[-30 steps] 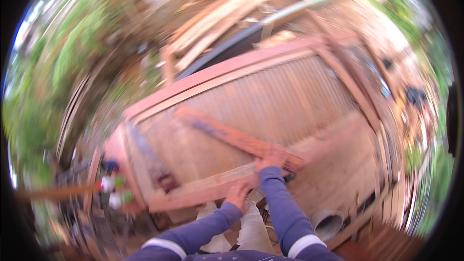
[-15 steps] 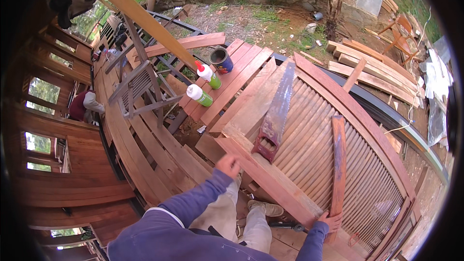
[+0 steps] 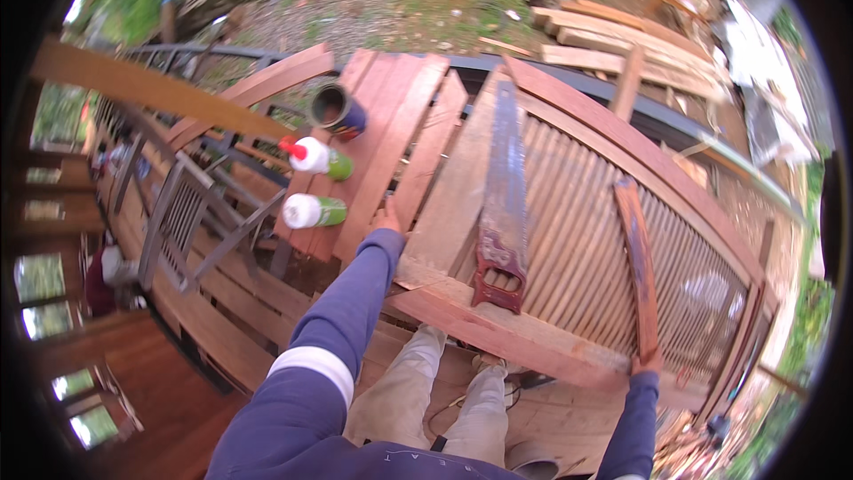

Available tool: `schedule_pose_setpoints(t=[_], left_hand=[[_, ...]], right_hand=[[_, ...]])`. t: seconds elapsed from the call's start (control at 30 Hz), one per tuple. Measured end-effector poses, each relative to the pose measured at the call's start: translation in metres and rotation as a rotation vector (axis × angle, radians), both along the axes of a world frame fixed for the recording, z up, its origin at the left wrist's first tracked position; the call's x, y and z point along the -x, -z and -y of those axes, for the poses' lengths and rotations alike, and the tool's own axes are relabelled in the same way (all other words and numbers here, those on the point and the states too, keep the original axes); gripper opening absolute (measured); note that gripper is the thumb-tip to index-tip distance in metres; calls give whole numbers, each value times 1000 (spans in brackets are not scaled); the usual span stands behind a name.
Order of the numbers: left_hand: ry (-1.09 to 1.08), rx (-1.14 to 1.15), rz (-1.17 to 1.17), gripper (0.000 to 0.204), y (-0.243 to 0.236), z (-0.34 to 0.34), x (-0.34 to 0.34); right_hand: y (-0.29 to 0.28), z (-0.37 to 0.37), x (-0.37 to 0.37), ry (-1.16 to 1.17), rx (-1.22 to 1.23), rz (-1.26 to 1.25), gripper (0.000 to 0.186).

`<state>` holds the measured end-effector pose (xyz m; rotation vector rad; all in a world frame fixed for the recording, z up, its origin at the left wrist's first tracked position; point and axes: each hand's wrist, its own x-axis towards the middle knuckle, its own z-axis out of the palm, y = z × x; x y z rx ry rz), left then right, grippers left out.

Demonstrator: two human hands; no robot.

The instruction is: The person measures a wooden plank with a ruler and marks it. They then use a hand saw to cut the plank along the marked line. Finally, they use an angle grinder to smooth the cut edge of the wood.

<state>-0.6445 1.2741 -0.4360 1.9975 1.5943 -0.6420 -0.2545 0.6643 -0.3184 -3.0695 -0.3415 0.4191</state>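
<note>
My left hand [image 3: 387, 218] reaches forward to the near end of a narrow reddish board [image 3: 430, 153], its fingers closed at the board's edge and partly hidden. By the lower edge of a slatted wooden panel [image 3: 577, 213], my right hand [image 3: 647, 363] is closed on the near end of a curved wooden strip [image 3: 636, 258], which lies across the slats. A handsaw [image 3: 504, 187] with a dark red handle rests on the panel's left part, between my hands. Two white-and-green bottles, one with a red cap [image 3: 322, 158] and one with a white cap [image 3: 314, 212], lie left of my left hand.
An open dark can [image 3: 338, 112] stands on the reddish planks beyond the bottles. Farther left is a grey folding wooden chair [image 3: 182, 218], near a slanting beam [image 3: 160, 89]. Stacked lumber [image 3: 622, 44] lies on the ground beyond a dark metal rail. Another person [image 3: 111, 277] is at far left.
My left hand has moved from near my body forward to the narrow board. My right hand stays at the strip's near end. The view has turned and shifted.
</note>
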Motion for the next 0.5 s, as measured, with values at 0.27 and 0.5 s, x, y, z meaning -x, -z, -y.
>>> schedule_pose_setpoints(t=[0.27, 0.5], left_hand=[[-13, -446, 435, 93, -32, 10, 36], [-3, -565, 559, 83, -143, 76, 79]], right_hand=[[-15, -16, 12, 107, 60, -18, 83], [-26, -1, 4, 79, -26, 29, 78]])
